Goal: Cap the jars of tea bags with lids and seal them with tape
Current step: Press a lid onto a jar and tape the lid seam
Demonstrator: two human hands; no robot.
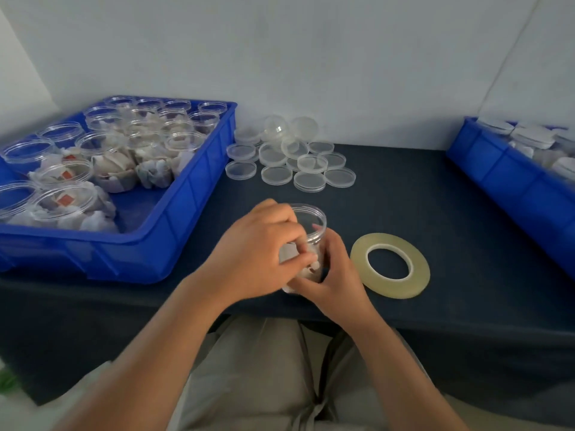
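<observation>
Dark blue surface (435,197) against a pale wall: blue tray (186,213) of open tea-bag jars at 9 o'clock, loose clear lids (289,160) at 12 o'clock, tape roll (420,273) lying flat at 3 o'clock of the work, second blue tray (513,181) of capped jars at 2 o'clock. One jar (312,222), uncapped and filled with tea bags, stands near the front edge, left hand (255,247) and right hand (337,275) both wrapped round its body, fingers (303,242) curled against the wall. Recommended handling: keep one hand steadying the jar, see that the bags sit below the rim, then fetch a single lid from the pile and seat it level before taping.
</observation>
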